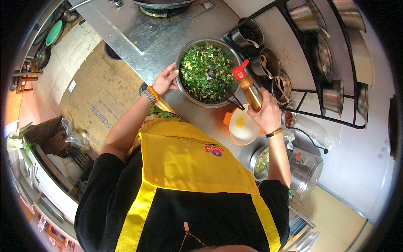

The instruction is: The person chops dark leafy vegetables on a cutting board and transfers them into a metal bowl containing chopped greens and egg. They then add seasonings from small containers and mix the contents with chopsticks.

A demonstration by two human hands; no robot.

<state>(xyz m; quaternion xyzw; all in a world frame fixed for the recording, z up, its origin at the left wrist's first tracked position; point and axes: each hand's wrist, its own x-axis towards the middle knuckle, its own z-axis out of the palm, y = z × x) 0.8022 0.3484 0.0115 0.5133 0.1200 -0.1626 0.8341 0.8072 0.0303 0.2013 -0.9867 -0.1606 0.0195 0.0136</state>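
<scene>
My left hand [167, 78] grips the left rim of a large stainless steel bowl [201, 104], thumb over the edge. Chopped green leaves [204, 69] with pale yellow bits fill it, and a dark patch with some white shows near the middle. A pair of black chopsticks [236, 103] leans out over the near right rim. In my right hand [267, 115] is a bottle [252, 93] of amber liquid, tilted with its red flip cap [241, 73] towards the bowl. Below the bottle stands an orange-handled white bowl [244, 130] with a little yellow liquid.
Steel pots with spoons [267, 64] line the wall side under a black rack [305, 47]. A wok [163, 3] sits at the far end of the steel counter [154, 47]. Near my right forearm are a smaller steel bowl [256, 157] and a lidded steel container [305, 170].
</scene>
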